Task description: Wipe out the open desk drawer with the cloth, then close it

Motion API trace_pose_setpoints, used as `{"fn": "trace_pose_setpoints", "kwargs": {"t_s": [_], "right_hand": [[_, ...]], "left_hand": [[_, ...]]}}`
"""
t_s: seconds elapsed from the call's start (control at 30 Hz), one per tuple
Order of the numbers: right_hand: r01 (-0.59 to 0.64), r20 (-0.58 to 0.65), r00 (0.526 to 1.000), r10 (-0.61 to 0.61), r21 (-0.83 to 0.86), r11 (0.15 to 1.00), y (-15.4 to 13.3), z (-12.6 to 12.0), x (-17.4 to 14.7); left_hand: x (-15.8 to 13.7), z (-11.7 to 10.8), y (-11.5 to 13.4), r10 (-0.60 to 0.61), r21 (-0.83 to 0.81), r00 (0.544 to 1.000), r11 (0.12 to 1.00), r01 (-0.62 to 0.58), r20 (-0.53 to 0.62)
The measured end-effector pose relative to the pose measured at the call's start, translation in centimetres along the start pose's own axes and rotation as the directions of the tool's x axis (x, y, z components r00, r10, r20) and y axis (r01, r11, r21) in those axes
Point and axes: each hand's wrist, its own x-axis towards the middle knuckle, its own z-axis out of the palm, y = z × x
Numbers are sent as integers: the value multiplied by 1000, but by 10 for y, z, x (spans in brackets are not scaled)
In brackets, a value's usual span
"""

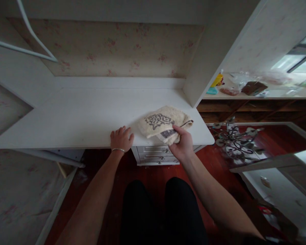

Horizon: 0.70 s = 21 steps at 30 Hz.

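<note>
A cream towel (pixel 153 131) with a dark printed pattern lies folded and bunched on the right part of the white desk (pixel 86 112). My right hand (pixel 182 144) grips its near edge, thumb on top and the fingers hidden beneath the cloth. To the left of the towel, my left hand (pixel 121 139) rests at the desk's front edge with its fingers laid on the top. Nothing is in it, and a thin bracelet circles that wrist.
White drawers (pixel 156 156) stand under the desk. An upright panel (pixel 211 51) rises at its right end. Beyond it, a windowsill (pixel 219 97) bears plastic bags and a brown block. A metal chandelier (pixel 234 139) lies on the red floor, near white furniture (pixel 283 166). A white cable (pixel 35 34) hangs upper left.
</note>
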Motion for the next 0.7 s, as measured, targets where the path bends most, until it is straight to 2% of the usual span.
{"fn": "trace_pose_setpoints", "kwargs": {"t_s": [0.07, 0.13, 0.23, 0.3, 0.33, 0.4, 0.43, 0.5, 0.53, 0.57, 0.63, 0.7], "right_hand": [[-41, -13, 999, 40, -40, 998, 15, 2, 23], [-208, -24, 978, 207, -170, 963, 28, -6, 36], [-442, -72, 883, 463, -455, 773, 34, -32, 31], [-466, -96, 848, 522, -605, 646, 27, -50, 15], [-441, -92, 852, 516, -658, 610, 20, -58, 5], [-345, -71, 898, 435, -726, 594, -1, -67, -18], [-274, -52, 933, 356, -745, 608, -14, -69, -31], [-111, -25, 990, 142, -764, 635, -44, -65, -58], [-14, -6, 1000, 14, -769, 640, -61, -60, -73], [61, 1, 996, -95, -774, 631, -79, -55, -88], [238, 36, 945, -324, -757, 608, -116, -46, -120], [332, -21, 902, -432, -607, 722, -151, -42, -148]], "left_hand": [[0, -1, 1, -11, 5, 1000, 1000, 11, 0], [0, -1, 2, -22, 3, 1000, 1000, 22, -2], [-1, -1, 3, -19, -17, 1000, 1000, 19, -11], [-2, -1, 3, -16, -23, 1000, 1000, 15, -18], [-2, -1, 3, -17, -22, 1000, 1000, 17, -19], [-2, -2, 2, -21, -21, 1000, 1000, 21, -13], [-2, -1, 2, -22, -21, 1000, 1000, 21, -7], [-2, 0, 1, -19, -28, 1000, 999, 20, 12], [-1, 0, 1, -19, -37, 999, 999, 20, 28], [0, 0, 1, -19, -51, 999, 998, 21, 48], [1, -6, 1, -14, -115, 997, 993, 23, 80], [-1, -22, 1, -32, -234, 999, 971, 40, 38]]}}
